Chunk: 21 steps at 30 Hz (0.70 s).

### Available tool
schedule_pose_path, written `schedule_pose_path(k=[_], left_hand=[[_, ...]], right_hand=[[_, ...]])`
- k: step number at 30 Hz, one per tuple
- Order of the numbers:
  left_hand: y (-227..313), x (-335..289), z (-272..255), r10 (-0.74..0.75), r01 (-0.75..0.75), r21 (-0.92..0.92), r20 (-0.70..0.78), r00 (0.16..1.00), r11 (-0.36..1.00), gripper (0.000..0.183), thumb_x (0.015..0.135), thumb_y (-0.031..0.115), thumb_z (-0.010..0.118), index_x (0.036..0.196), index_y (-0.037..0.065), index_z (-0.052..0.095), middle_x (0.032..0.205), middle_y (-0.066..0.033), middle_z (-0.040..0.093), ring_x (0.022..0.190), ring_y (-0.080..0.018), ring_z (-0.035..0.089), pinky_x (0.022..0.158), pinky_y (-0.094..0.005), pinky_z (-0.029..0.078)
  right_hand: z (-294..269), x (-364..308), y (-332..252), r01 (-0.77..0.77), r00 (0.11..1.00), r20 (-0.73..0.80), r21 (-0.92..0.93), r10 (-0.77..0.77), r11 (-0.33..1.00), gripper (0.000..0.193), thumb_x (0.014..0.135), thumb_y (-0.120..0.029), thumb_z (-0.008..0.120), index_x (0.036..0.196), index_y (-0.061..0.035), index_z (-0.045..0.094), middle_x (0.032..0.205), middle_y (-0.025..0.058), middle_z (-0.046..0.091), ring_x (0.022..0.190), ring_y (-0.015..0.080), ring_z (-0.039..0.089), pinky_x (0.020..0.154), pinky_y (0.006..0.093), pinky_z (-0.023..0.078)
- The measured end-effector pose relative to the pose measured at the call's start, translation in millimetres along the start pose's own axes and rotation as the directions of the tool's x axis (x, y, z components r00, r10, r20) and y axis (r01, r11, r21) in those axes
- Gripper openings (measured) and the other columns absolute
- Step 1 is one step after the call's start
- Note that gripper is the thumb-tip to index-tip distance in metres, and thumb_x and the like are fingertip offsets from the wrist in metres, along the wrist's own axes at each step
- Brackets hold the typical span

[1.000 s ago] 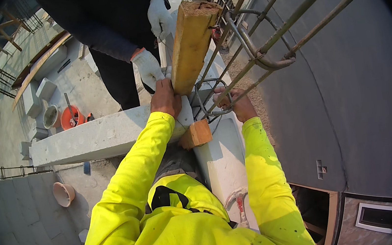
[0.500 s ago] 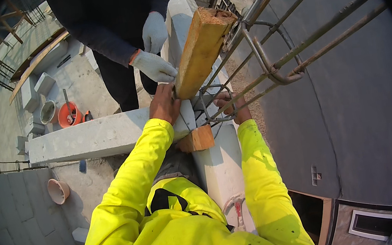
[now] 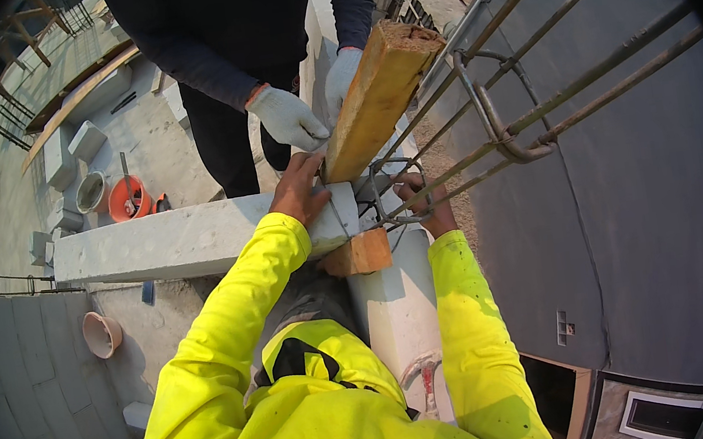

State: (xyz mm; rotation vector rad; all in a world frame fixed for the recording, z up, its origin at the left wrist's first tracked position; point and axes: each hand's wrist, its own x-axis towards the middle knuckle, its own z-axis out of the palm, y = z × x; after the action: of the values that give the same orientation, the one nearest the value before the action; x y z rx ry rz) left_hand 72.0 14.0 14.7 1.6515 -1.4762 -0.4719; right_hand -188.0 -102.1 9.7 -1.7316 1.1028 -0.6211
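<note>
Timber beam (image 3: 376, 101) and co-worker's gloved hands (image 3: 289, 119) block the approach from above. Rebar cage (image 3: 522, 99) closes the right; open room lies over the concrete block (image 3: 185, 237) at left.

No packages, labels, signs or screens show — none at all.

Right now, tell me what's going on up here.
A person in yellow sleeves works at a rebar cage on top of a white block wall. The left hand rests on the wall at the foot of a wooden beam; the right hand grips the cage's end loop. A co-worker's gloved hands hold the beam tilted against the bars.
</note>
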Motion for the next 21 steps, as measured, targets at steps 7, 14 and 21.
schedule_pose_path(k=[7,14,21], left_hand=[[13.7,-5.5,8.9,-0.028,0.036,0.098,-0.084,0.996,0.995,0.063,0.073,0.001,0.077,0.132,0.002,0.056,0.123,-0.0198,0.057,0.117,-0.0409,0.056,0.102,-0.0423,0.048],[17.9,-16.7,19.1,-0.023,0.075,0.314,-0.165,0.986,0.946,0.064,0.077,0.007,0.077,0.137,0.008,0.054,0.112,-0.0172,0.064,0.108,-0.0381,0.061,0.094,-0.0441,0.051],[25.2,-1.6,5.6,-0.289,0.249,0.430,0.030,0.957,0.868,0.069,0.082,0.020,0.076,0.145,0.011,0.050,0.122,-0.0148,0.069,0.110,-0.0346,0.066,0.096,-0.0438,0.053]], right_hand=[[4.0,-4.7,-7.7,0.014,0.999,-0.042,0.000,-0.014,1.000,0.023,0.090,-0.012,0.073,0.110,-0.0008,0.075,0.072,-0.0013,0.064,0.061,0.0087,0.051,0.057,0.0270,0.042],[4.3,-13.6,-13.2,-0.078,0.995,-0.057,0.003,0.078,0.997,0.036,0.090,-0.030,0.072,0.110,0.0005,0.073,0.071,-0.0029,0.056,0.064,0.0076,0.049,0.057,0.0265,0.040],[0.9,-15.2,-8.7,-0.030,0.999,-0.043,0.013,0.031,0.999,0.043,0.088,-0.034,0.075,0.112,0.0027,0.072,0.076,0.0005,0.062,0.070,0.0102,0.054,0.063,0.0265,0.044]])
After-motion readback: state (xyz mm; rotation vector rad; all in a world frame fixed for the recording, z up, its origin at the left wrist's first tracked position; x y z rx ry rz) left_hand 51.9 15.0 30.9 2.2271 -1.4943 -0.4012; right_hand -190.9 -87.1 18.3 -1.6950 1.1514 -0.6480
